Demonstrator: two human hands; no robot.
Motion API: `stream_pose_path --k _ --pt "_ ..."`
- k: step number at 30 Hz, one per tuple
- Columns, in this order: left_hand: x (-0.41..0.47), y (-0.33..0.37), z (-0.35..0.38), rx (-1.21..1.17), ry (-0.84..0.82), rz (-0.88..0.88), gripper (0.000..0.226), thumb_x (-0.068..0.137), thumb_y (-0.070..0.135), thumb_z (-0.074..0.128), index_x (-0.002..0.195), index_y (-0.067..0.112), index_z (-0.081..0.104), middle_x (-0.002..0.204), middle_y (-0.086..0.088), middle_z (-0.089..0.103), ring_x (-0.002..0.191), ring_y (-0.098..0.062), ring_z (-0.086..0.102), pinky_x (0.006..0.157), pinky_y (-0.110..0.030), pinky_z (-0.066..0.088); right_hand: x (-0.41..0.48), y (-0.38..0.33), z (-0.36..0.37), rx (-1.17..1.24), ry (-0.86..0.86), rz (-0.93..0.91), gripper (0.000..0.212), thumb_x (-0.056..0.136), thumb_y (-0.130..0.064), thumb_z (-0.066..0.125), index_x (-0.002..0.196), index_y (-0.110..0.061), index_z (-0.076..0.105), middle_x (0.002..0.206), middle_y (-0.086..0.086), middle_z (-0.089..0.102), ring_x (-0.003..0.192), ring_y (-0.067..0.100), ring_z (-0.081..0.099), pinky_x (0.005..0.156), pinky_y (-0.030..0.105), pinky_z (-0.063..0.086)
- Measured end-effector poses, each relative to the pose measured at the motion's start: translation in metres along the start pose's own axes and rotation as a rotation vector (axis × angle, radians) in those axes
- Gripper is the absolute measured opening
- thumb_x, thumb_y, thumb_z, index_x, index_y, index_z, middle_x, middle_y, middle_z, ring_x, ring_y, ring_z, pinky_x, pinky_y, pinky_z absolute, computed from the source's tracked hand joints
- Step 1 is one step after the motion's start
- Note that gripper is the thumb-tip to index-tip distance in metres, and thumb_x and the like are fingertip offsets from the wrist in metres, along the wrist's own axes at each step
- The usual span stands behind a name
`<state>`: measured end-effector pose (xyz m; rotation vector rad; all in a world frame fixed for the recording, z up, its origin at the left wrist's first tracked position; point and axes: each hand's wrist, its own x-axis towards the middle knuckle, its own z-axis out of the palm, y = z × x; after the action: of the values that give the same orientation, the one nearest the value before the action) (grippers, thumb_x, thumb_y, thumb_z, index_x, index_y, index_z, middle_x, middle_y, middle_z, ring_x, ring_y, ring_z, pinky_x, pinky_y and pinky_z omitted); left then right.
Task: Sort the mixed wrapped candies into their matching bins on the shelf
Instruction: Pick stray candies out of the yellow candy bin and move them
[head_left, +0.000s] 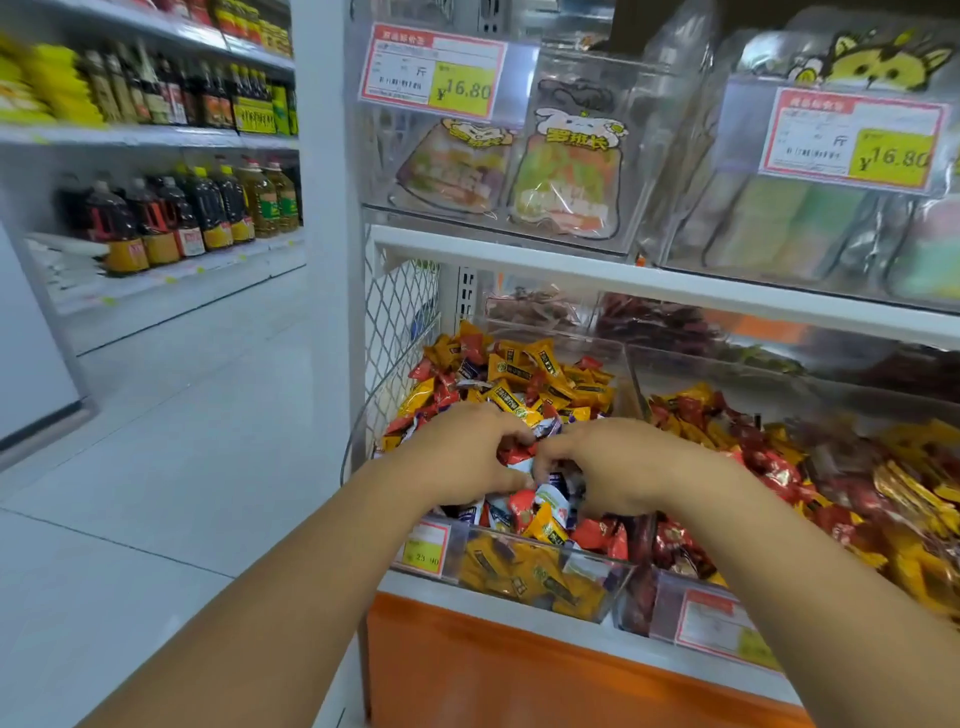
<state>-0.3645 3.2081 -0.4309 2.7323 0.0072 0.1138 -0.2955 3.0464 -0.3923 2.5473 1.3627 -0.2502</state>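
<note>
Head view: mixed candies (535, 374), yellow, red and white-blue wrappers, heaped in the left clear bin (621, 577) on the lower shelf. Left hand (467, 452) and right hand (618, 467) are both down in the heap, close together, fingers curled into the wrappers. Cannot tell if either actually grips a piece. Next bin (670, 597) to the right holds red and yellow candies. Price tag (426, 548) on the left bin's front.
</note>
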Motion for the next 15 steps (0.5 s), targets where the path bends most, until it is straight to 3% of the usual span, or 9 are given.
stream_pose_path --k 2,5,7,9,12,15 --pt "0.002 0.002 0.0 0.01 -0.012 -0.004 0.052 0.084 0.041 0.07 0.132 0.029 0.053 0.126 0.003 0.047 0.113 -0.017 0.047 0.096 -0.037 0.044 0.0 0.003 0.002 0.084 0.074 -0.027 0.03 0.081 -0.016 0.068 0.101 -0.037 0.062 0.105 -0.01 0.061 0.092 0.013 0.055 0.075 0.031 0.047" --pt "0.003 0.004 -0.002 -0.02 0.036 0.006 0.041 0.084 0.035 0.072 0.122 0.024 0.061 0.11 0.005 0.046 0.099 -0.015 0.052 0.088 -0.031 0.046 -0.003 0.012 -0.001 0.241 0.144 -0.022 0.015 0.079 -0.024 0.075 0.084 -0.036 0.067 0.086 -0.014 0.064 0.078 0.002 0.056 0.066 0.02 0.042" --pt "0.003 0.002 -0.005 -0.061 0.058 0.007 0.031 0.085 0.029 0.071 0.115 0.022 0.065 0.101 0.006 0.053 0.091 -0.014 0.056 0.075 -0.025 0.048 -0.006 0.014 -0.002 0.343 0.187 -0.004 0.015 0.081 -0.027 0.076 0.092 -0.034 0.069 0.078 -0.019 0.057 0.068 -0.005 0.05 0.064 0.02 0.042" --pt "0.003 0.0 -0.007 -0.111 0.045 -0.007 0.027 0.088 0.025 0.069 0.114 0.02 0.067 0.096 0.005 0.063 0.084 -0.012 0.06 0.067 -0.022 0.048 -0.008 0.015 -0.004 0.425 0.211 0.023 0.023 0.082 -0.026 0.074 0.103 -0.033 0.069 0.079 -0.019 0.054 0.068 -0.003 0.052 0.072 0.027 0.05" --pt "0.003 0.001 -0.007 -0.123 0.011 -0.014 0.033 0.087 0.026 0.07 0.119 0.022 0.064 0.095 0.008 0.066 0.086 -0.01 0.062 0.074 -0.025 0.049 -0.009 0.014 -0.007 0.469 0.223 0.062 0.031 0.085 -0.025 0.072 0.113 -0.035 0.063 0.087 -0.016 0.053 0.074 0.011 0.062 0.073 0.031 0.053" --pt "0.002 0.003 -0.004 -0.124 -0.004 -0.01 0.041 0.082 0.034 0.074 0.121 0.025 0.063 0.093 0.01 0.064 0.085 -0.01 0.061 0.076 -0.029 0.05 -0.006 0.012 -0.005 0.314 0.209 0.058 0.045 0.087 -0.024 0.069 0.128 -0.035 0.055 0.114 -0.01 0.059 0.095 0.01 0.057 0.072 0.022 0.042"
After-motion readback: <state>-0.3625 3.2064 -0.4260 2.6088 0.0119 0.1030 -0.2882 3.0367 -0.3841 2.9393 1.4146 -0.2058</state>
